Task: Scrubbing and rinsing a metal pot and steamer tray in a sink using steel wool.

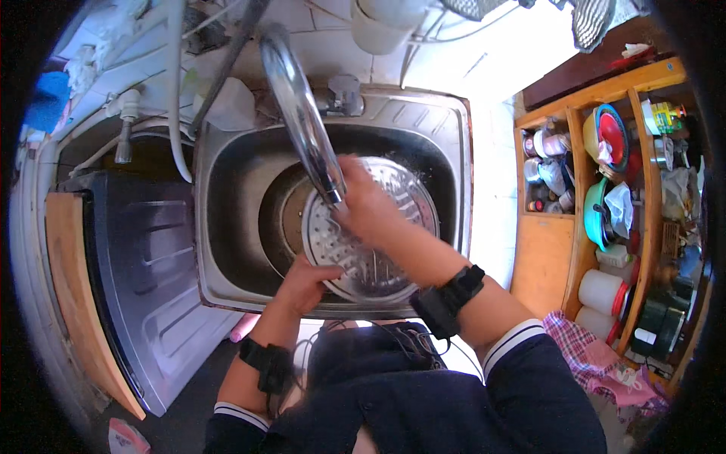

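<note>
A round, perforated metal steamer tray (391,272) is held tilted over the stainless steel sink (235,176). My left hand (303,284) grips its near left rim, with the thumb lying on top. Blurred, my right hand (366,204) is on the tray's upper face, right beside the outlet of the chrome faucet (295,108). Its fingertips are partly hidden, and whether they hold anything cannot be told. Below the tray, a round metal vessel (272,227) shows in the basin, mostly covered.
The faucet's spout arches over the basin. Behind the sink stand a white plastic container (229,105) and a pale bucket (380,25). A grey panelled appliance (153,249) is at the left. Wooden shelves (541,244) with bowls and jars line the right, near a plaid cloth (607,363).
</note>
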A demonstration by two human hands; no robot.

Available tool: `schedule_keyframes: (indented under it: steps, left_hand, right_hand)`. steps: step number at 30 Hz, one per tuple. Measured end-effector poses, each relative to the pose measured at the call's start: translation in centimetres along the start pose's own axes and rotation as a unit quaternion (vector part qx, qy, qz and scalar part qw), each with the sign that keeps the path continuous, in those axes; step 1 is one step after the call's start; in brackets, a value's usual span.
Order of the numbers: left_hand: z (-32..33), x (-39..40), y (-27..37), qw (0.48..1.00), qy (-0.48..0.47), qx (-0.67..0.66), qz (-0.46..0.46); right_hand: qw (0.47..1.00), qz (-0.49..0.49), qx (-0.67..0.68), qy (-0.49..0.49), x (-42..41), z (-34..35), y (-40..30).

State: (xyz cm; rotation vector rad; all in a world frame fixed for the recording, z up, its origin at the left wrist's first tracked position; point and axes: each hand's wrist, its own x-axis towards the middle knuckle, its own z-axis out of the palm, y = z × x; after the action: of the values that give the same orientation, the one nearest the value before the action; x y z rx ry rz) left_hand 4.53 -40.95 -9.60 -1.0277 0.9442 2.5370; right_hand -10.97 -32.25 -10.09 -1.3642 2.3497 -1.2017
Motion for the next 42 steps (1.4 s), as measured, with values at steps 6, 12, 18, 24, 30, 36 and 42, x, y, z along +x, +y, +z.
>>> schedule_keyframes:
  steps: [6,12,18,24,30,36,42]
  left_hand:
    - [0.0,-0.2,-1.1,0.993,0.05,-0.11,0.01]
    - [2.4,-1.7,-1.2,0.999,-0.014,-0.009,0.032]
    - [1.3,-0.8,-2.5,0.991,0.022,-0.115,0.071]
    - [2.1,-1.4,-2.9,0.997,0.013,-0.002,0.071]
    - [1.7,-2.0,-3.6,0.99,0.007,-0.068,0.126]
    - [2.5,-2.4,-3.8,0.979,-0.014,-0.115,0.165]
    - [1.4,-3.3,0.2,0.993,-0.066,-0.102,0.002]
  right_hand:
    - [0.985,-0.059,0.079,-0.141,-3.4,1.9,-4.9]
    - [0.996,0.063,0.04,-0.044,-0.5,-1.0,0.9]
    - [0.982,-0.056,0.057,-0.168,-1.8,-0.6,-5.7]
    - [0.987,0.033,0.097,-0.121,-2.1,0.2,-1.8]
    - [0.988,0.014,0.056,-0.141,-0.5,-1.2,-2.5]
    - [0.979,0.177,0.063,0.073,-2.7,-2.7,6.2]
    - [0.956,0.217,0.195,-0.008,-0.9,-3.7,7.3]
